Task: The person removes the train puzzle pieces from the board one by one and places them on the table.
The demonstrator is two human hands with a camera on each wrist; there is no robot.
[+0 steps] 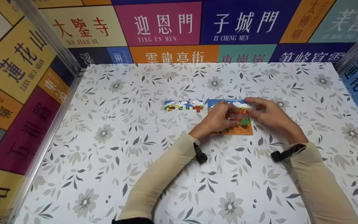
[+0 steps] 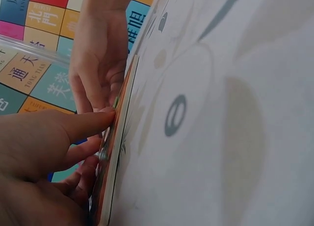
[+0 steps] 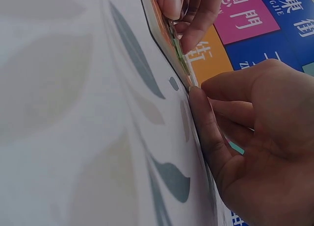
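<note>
A picture jigsaw puzzle [image 1: 245, 130] lies flat on the table, with blue sky along its top and orange ground below. My left hand [image 1: 218, 116] rests over its left and middle part, thumb and fingertips touching the printed face and hiding much of it. At the upper right corner and right edge is my right hand [image 1: 270, 113], its index finger near the corner and its thumb against the side. From low down, the right wrist view shows the right thumb [image 3: 206, 123] at the puzzle's thin edge [image 3: 159, 32].
Left of the puzzle lie several loose jigsaw pieces [image 1: 183, 105] in a row, with sky, clouds and green on them. A white floral cloth [image 1: 154, 149] covers the table. Colourful panels with Chinese lettering [image 1: 163, 25] stand behind and at both sides.
</note>
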